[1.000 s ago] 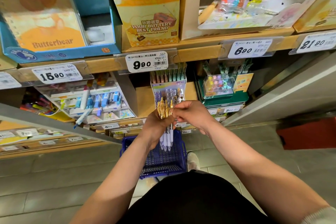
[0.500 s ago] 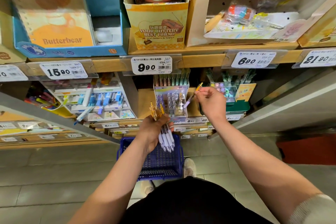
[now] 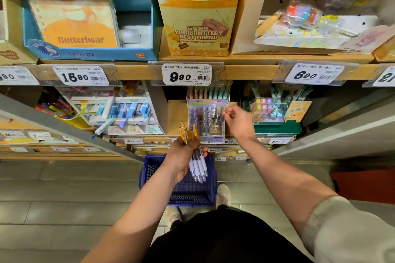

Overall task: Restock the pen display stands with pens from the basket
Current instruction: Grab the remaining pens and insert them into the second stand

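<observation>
The person stands before the shelves, and both arms reach forward. The left hand (image 3: pixel 181 155) is curled around a bundle of pens (image 3: pixel 198 166) – their white grips point down toward the floor and the yellow tops stick up above the fist. This hand is just over the blue basket (image 3: pixel 192 195), which sits on the tiled floor between the shelf and the person's shoes.

The right hand (image 3: pixel 239 121) is higher, at the clear pen display stand (image 3: pixel 208 102) on the lower shelf. Its thumb and first fingers pinch the yellow top of one single pen (image 3: pixel 219 116), which stands at the right side of the stand, among the pens already in it. Whether the tip is fully down in a slot I cannot tell.

Above the stand a price tag (image 3: pixel 186 74) reads 9.90 on the wooden shelf edge. To the right of the stand is a green display (image 3: pixel 275 129) – the right hand is near it but not touching. On the upper shelf stands a yellow box (image 3: pixel 197 28).
</observation>
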